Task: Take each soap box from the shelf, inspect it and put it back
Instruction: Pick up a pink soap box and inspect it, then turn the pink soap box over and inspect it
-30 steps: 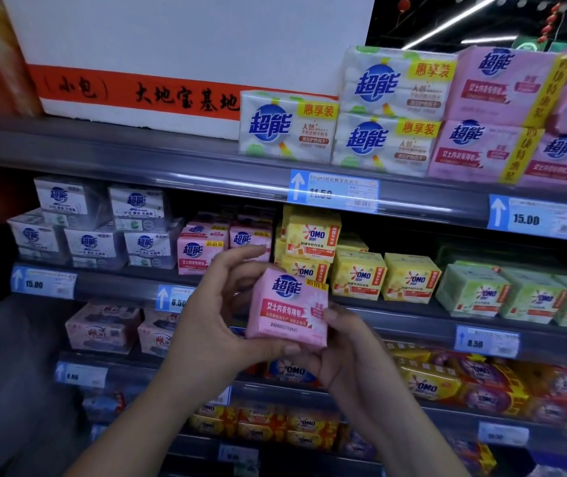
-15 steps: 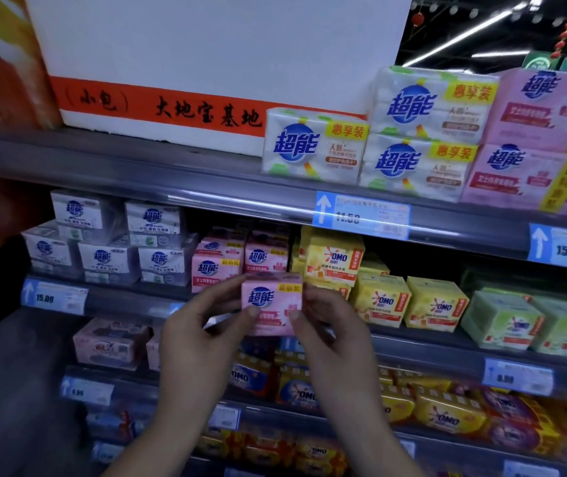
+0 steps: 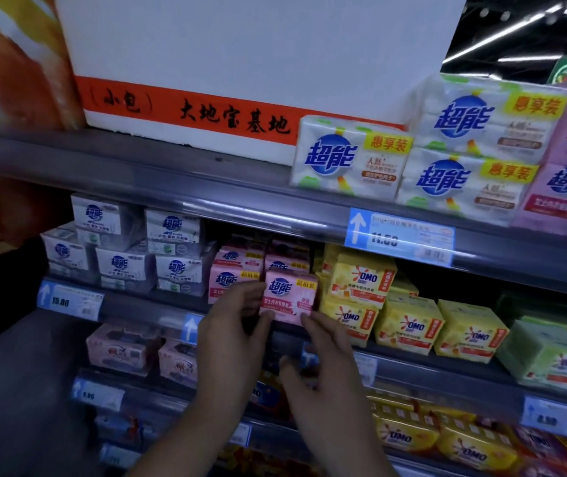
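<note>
A pink soap box [image 3: 289, 297] stands at the front edge of the middle shelf [image 3: 137, 306], close between a matching pink box [image 3: 228, 284] and yellow OMO packs [image 3: 361, 284], with little room either side. The left hand [image 3: 230, 335] pinches its left edge; the right hand [image 3: 326, 370], fingers loose, touches its lower right corner.

The white box [image 3: 240, 56] on the top shelf [image 3: 137, 160] carries an orange band reading (小包) 大地宝基地. The white packs [image 3: 350, 156] beside it say 超能, with yellow corners marked 惠享装. Under them a price tag [image 3: 399, 237] shows 11.50; the left tag [image 3: 68, 301] shows 15.00. The pink box [image 3: 289, 294] and the grey boxes [image 3: 171, 228] read 超能, and the yellow boxes [image 3: 361, 280] read OMO. Smaller print is blurred.
</note>
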### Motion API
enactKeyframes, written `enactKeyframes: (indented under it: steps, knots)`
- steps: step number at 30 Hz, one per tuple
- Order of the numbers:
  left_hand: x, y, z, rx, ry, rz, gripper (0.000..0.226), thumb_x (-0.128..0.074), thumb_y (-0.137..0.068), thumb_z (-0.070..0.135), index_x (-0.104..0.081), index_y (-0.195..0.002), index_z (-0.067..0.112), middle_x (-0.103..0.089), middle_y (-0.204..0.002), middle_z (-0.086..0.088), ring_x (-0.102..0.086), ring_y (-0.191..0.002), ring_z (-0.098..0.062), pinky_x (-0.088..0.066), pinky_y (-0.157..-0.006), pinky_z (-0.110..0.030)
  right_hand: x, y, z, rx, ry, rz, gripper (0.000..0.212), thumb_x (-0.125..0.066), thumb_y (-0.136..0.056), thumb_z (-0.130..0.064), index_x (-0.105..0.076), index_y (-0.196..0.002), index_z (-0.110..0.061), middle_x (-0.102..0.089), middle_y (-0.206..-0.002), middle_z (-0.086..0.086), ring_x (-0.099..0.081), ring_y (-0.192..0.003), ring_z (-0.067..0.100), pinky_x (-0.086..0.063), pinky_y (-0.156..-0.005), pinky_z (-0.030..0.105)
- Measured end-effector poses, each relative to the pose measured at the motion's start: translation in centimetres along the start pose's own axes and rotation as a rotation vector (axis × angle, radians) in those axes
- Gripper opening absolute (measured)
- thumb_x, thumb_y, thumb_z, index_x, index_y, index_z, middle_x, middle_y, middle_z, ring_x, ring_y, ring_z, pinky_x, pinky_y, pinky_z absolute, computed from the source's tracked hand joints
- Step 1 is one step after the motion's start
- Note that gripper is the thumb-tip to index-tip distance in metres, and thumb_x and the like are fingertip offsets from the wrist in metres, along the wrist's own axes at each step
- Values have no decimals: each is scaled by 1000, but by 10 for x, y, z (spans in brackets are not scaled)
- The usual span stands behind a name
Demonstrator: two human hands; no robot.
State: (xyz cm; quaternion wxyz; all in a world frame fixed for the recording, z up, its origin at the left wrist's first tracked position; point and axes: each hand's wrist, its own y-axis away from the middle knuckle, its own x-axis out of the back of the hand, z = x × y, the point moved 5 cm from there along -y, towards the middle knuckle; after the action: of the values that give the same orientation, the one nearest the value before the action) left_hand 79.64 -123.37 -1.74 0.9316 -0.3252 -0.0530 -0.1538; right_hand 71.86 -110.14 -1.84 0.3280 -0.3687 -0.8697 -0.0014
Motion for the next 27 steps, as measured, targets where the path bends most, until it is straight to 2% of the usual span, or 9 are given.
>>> enactKeyframes:
  steps: [3,5,8,10,13,15,20,24,27]
  knots:
    - [0,-1,10,-89,-200,37,28,-82,-85,7,-76,-105,25,-68,-100,14,-60,-97,-11,-50,-82,-27,-2,-7,2,-33,-2,-43,70,-63,-99,-35,-31,-161,-26,-31,-143,-12,-42,-119,-23,-44,-90,1]
    - [-2,1,12,-119,-289,16,18,-79,-88,9,-81,-102,21,-68,-103,8,-56,-100,-16,-46,-84,-29,-4,-13,3,-82,-31,-101,74,-61,-100,-39,-25,-163,-33,-46,-139,-4,-54,-125,7,-48,-93,19]
    - [-3,9,11,-120,-339,-81,27,-75,-92,10,-80,-117,19,-67,-119,1,-54,-110,-17,-47,-92,-28,-9,-18,5,-130,-138,-202,75,-62,-100,-36,-20,-163,-38,-57,-93,-16,-59,-78,1,-41,-62,15]
    - [4,15,12,-120,-293,-106,33,-74,-93,9,-76,-122,23,-62,-124,4,-56,-113,-10,-46,-95,-19,-11,-19,5,-114,-192,-234,73,-64,-99,-31,-26,-161,-38,-63,-75,-14,-61,-67,-2,-43,-60,15]
    - [29,13,4,10,-204,27,36,-68,-97,12,-66,-128,30,-54,-124,14,-56,-113,5,-51,-94,-20,-16,-21,-3,-33,-223,-247,58,-66,-96,-27,-45,-148,-42,-68,-99,-28,-63,-87,-14,-46,-67,9]
    - [42,10,-2,101,-207,86,46,-68,-96,10,-57,-136,28,-53,-124,13,-54,-115,7,-50,-96,-28,-22,-23,-9,-11,-240,-260,54,-63,-98,-27,-43,-144,-48,-63,-117,-21,-65,-85,-12,-48,-63,7]
    - [48,-3,-3,174,-250,-28,58,-72,-91,10,-53,-145,19,-60,-131,4,-60,-117,-15,-54,-99,-42,-39,-31,-21,-38,-292,-269,57,-57,-100,-24,-34,-143,-54,-64,-120,-10,-64,-60,-2,-49,-59,22]
    - [51,-17,-2,252,-86,-60,53,-75,-89,13,-58,-138,23,-63,-127,0,-63,-117,-20,-54,-99,-47,-46,-32,-27,-84,-359,-202,57,-56,-99,-10,-41,-142,-44,-50,-132,-28,-63,-80,-21,-52,-61,9]
    - [58,-23,2,212,43,-49,48,-76,-86,10,-60,-126,32,-62,-121,2,-63,-113,-19,-55,-97,-49,-49,-36,-28,-155,-516,-95,57,-55,-99,0,-48,-141,-37,-60,-130,-21,-71,-82,3,-62,-64,29]
